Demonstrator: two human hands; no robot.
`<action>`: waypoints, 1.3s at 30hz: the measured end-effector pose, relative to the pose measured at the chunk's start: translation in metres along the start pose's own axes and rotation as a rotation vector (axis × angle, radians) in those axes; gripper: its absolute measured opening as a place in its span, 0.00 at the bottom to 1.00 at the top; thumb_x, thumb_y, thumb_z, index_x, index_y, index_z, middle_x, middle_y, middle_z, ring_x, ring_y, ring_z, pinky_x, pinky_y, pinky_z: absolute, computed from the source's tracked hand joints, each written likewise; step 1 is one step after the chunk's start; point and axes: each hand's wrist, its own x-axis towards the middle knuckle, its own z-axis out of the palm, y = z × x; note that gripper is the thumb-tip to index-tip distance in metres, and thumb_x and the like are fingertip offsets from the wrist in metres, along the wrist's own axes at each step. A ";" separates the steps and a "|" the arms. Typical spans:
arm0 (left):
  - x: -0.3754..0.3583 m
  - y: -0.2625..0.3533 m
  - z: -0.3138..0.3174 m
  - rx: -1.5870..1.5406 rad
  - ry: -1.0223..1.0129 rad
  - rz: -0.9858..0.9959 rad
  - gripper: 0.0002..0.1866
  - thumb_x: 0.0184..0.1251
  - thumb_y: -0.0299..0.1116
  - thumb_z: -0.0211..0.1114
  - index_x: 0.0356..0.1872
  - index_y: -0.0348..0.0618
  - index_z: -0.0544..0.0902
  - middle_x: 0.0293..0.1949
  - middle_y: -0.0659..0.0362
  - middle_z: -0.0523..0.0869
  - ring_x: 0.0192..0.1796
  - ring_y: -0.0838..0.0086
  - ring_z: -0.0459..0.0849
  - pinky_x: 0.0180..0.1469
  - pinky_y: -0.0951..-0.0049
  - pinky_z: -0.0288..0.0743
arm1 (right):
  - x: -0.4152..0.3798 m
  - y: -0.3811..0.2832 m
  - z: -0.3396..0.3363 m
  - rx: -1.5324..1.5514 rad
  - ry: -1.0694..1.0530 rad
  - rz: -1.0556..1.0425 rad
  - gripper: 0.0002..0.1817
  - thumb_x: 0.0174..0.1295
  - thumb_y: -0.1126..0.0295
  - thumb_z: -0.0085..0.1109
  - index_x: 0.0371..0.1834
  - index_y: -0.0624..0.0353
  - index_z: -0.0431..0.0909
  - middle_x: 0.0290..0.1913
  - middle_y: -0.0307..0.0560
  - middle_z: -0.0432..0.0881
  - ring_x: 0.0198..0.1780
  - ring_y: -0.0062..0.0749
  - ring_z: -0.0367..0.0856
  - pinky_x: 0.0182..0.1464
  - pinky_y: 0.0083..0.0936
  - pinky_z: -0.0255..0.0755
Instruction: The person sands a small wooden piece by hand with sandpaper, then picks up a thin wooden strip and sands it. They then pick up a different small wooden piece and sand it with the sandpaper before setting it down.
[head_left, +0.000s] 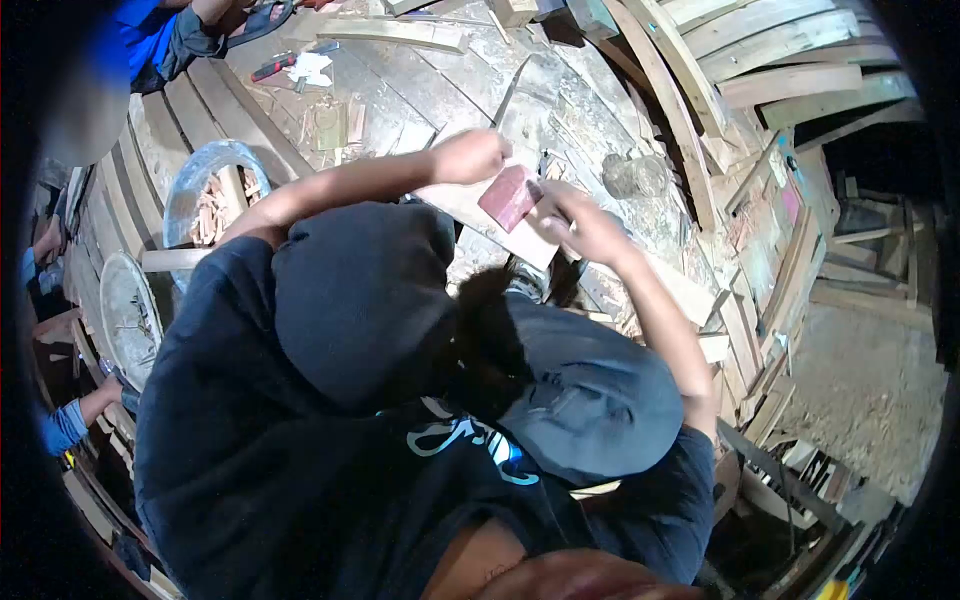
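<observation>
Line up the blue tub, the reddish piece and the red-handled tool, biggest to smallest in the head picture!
By how they look in the head view:
1. blue tub
2. reddish piece
3. red-handled tool, though it seems farther from the camera, so its real size is unsure.

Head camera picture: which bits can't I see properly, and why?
All in the head view:
- What, if anything, is in the left hand: blur and its curled fingers hide it.
- The underside of the red piece: its own top face hides it.
- The bottom of the blue basin: wood scraps cover it.
- The person in blue: cut off by the top edge.
</observation>
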 end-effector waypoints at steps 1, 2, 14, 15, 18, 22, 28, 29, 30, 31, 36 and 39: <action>0.001 -0.004 -0.004 -0.041 0.057 -0.047 0.10 0.61 0.28 0.63 0.42 0.35 0.85 0.37 0.45 0.87 0.40 0.52 0.87 0.43 0.59 0.80 | -0.007 -0.006 -0.026 -0.148 -0.038 0.051 0.27 0.66 0.63 0.62 0.68 0.59 0.72 0.66 0.61 0.76 0.64 0.55 0.77 0.68 0.42 0.70; 0.000 0.003 -0.023 -0.192 0.087 -0.166 0.10 0.62 0.29 0.63 0.42 0.35 0.85 0.37 0.48 0.87 0.39 0.58 0.87 0.43 0.62 0.80 | -0.014 -0.014 -0.050 -0.185 -0.018 0.050 0.26 0.66 0.64 0.61 0.67 0.60 0.73 0.65 0.59 0.78 0.63 0.54 0.78 0.68 0.42 0.70; -0.028 0.051 -0.192 0.184 -0.002 -0.049 0.11 0.68 0.34 0.65 0.40 0.36 0.79 0.31 0.56 0.82 0.37 0.73 0.81 0.41 0.68 0.76 | -0.037 -0.087 -0.165 -0.438 -0.049 0.150 0.26 0.68 0.58 0.62 0.65 0.62 0.75 0.56 0.57 0.83 0.55 0.44 0.84 0.59 0.36 0.76; -0.032 0.057 -0.202 0.208 -0.018 0.040 0.11 0.68 0.34 0.65 0.41 0.36 0.79 0.32 0.55 0.83 0.37 0.72 0.81 0.42 0.68 0.75 | -0.024 -0.084 -0.157 -0.514 -0.050 0.150 0.26 0.68 0.60 0.62 0.65 0.63 0.75 0.56 0.59 0.83 0.55 0.46 0.84 0.59 0.37 0.76; -0.049 0.083 -0.228 0.380 0.000 0.129 0.12 0.69 0.34 0.64 0.43 0.35 0.78 0.34 0.51 0.83 0.37 0.66 0.80 0.44 0.66 0.75 | 0.010 -0.089 -0.121 -0.477 -0.086 0.354 0.21 0.66 0.58 0.59 0.48 0.69 0.81 0.45 0.61 0.88 0.45 0.51 0.87 0.50 0.41 0.78; -0.068 0.142 -0.265 0.509 -0.121 0.074 0.10 0.69 0.32 0.63 0.43 0.36 0.76 0.34 0.50 0.81 0.36 0.64 0.78 0.43 0.63 0.73 | 0.008 -0.080 0.007 0.210 -0.332 0.802 0.19 0.64 0.54 0.59 0.47 0.58 0.82 0.38 0.49 0.89 0.40 0.36 0.88 0.39 0.38 0.80; -0.123 0.247 -0.278 0.245 -0.010 0.134 0.11 0.65 0.32 0.65 0.42 0.35 0.80 0.32 0.54 0.83 0.35 0.70 0.79 0.40 0.65 0.74 | -0.001 -0.106 0.212 1.226 0.095 1.101 0.47 0.62 0.30 0.57 0.75 0.51 0.62 0.64 0.58 0.76 0.52 0.51 0.83 0.54 0.55 0.77; -0.128 0.254 -0.279 0.219 0.013 0.166 0.11 0.65 0.32 0.65 0.42 0.35 0.79 0.31 0.55 0.83 0.35 0.71 0.79 0.40 0.65 0.74 | 0.003 -0.103 0.223 1.432 0.245 1.071 0.48 0.61 0.30 0.59 0.75 0.51 0.62 0.69 0.54 0.71 0.61 0.50 0.75 0.60 0.60 0.70; -0.131 0.237 -0.271 0.290 0.083 0.282 0.10 0.70 0.32 0.64 0.46 0.36 0.78 0.36 0.57 0.84 0.39 0.73 0.80 0.44 0.69 0.75 | 0.007 -0.101 0.232 1.640 0.392 1.024 0.49 0.59 0.29 0.61 0.76 0.50 0.62 0.73 0.50 0.67 0.71 0.48 0.66 0.66 0.66 0.62; -0.137 0.251 -0.270 0.311 0.010 0.222 0.11 0.71 0.31 0.65 0.48 0.36 0.79 0.37 0.59 0.84 0.41 0.76 0.81 0.46 0.73 0.76 | 0.018 -0.071 0.257 1.831 0.439 0.914 0.50 0.59 0.30 0.60 0.78 0.47 0.59 0.77 0.54 0.59 0.73 0.52 0.62 0.64 0.68 0.62; -0.137 0.223 -0.250 0.290 -0.026 0.203 0.10 0.71 0.31 0.64 0.46 0.36 0.79 0.33 0.59 0.81 0.38 0.77 0.79 0.44 0.74 0.75 | 0.028 -0.062 0.238 2.053 0.897 0.984 0.52 0.59 0.39 0.68 0.80 0.42 0.46 0.78 0.60 0.47 0.76 0.64 0.53 0.61 0.71 0.69; -0.120 0.202 -0.255 0.288 -0.133 0.128 0.09 0.69 0.28 0.63 0.46 0.36 0.79 0.30 0.59 0.78 0.33 0.77 0.74 0.40 0.72 0.73 | 0.035 -0.048 0.248 1.976 0.976 1.006 0.57 0.61 0.46 0.68 0.79 0.45 0.31 0.73 0.63 0.55 0.71 0.62 0.61 0.57 0.64 0.77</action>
